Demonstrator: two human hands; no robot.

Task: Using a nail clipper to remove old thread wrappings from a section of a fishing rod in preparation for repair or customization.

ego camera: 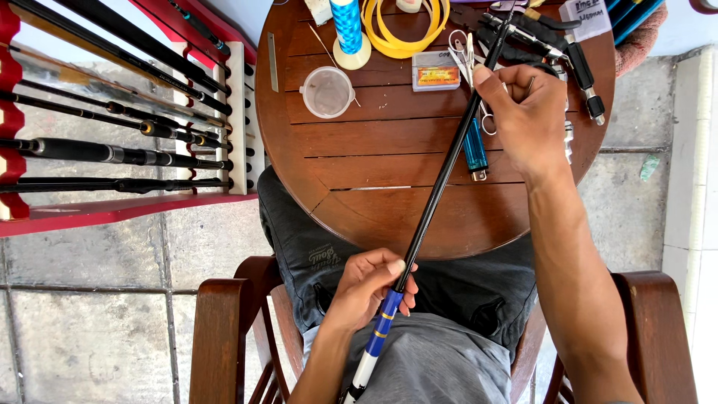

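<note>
Diagonally across the round wooden table (pixel 359 161), a slim black fishing rod (pixel 441 176) is held by both hands. Its blue-and-white butt is gripped by the left hand (pixel 370 288) over the lap, fingers curled shut. Farther up, the blank is pinched by the right hand (pixel 523 112), wrist bent downward, beside a blue lighter (pixel 474 153)

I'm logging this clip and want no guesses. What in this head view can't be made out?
- Rod: its tip runs off the top edge; its butt is cut off by the bottom edge.
- Right hand: its palm side faces away, so whatever the fingers pinch is hidden.
- Tools at the table far rim: overlapping and cut off by the top edge.
- Small box: contents too small to tell.
</note>
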